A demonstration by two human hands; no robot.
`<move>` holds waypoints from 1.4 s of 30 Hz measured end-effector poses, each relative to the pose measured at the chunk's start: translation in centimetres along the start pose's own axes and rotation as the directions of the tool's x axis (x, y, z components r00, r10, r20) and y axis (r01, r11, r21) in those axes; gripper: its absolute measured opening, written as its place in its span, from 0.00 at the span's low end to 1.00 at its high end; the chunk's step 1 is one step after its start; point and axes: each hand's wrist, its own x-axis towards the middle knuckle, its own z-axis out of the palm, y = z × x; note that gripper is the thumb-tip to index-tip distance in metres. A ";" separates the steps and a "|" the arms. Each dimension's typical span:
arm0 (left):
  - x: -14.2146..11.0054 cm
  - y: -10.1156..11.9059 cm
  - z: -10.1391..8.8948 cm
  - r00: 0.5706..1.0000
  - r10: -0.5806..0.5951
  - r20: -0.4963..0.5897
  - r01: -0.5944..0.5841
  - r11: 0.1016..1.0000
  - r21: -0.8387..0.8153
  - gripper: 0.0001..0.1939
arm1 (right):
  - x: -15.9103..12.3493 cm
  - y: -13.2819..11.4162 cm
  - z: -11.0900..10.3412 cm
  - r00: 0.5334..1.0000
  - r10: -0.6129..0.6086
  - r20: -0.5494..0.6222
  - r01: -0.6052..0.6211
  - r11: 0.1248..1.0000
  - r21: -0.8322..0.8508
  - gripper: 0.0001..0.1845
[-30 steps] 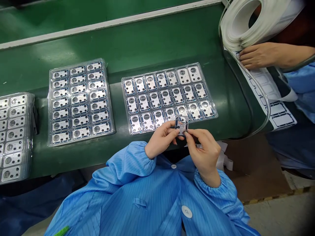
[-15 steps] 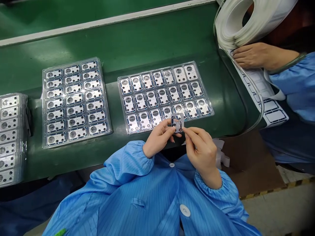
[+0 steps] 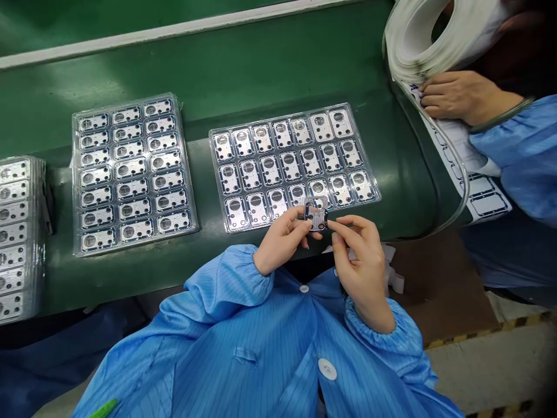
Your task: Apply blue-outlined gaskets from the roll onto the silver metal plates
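My left hand and my right hand pinch a small square metal part with a dark blue border between their fingertips. It is held just over the near edge of a clear plastic tray. That tray holds three rows of similar silver parts in separate pockets. A co-worker's hand rests on a white label strip at the right, below a large roll of the same strip.
A second tray of parts and a stack of trays lie further left on the green belt. White paper scraps sit beside my right hand, over brown cardboard. My blue striped smock fills the bottom.
The view has drifted slightly up and left. The metal part has turned a little in my fingers, and my right hand's fingertips have shifted along its right edge.
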 end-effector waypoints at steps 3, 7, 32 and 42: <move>0.0 -0.1 0.0 1.000 0.004 0.007 -0.004 1.000 -0.004 0.20 | 0.2 0.1 0.1 1.000 -0.031 0.002 0.031 1.000 0.003 0.16; 0.1 -0.2 0.0 1.000 -0.003 0.011 0.003 1.000 -0.011 0.21 | 0.3 0.3 0.2 0.999 -0.048 -0.012 0.048 0.999 -0.017 0.17; -1.8 1.3 0.7 0.991 -0.081 0.110 0.096 0.986 -0.137 0.26 | 1.2 2.0 -0.4 0.982 -0.107 -0.156 0.100 0.994 -0.051 0.10; -2.1 1.5 1.0 0.994 -0.054 0.097 0.056 0.998 -0.008 0.31 | 1.2 1.8 -1.1 0.989 0.106 0.102 -0.138 0.909 0.393 0.09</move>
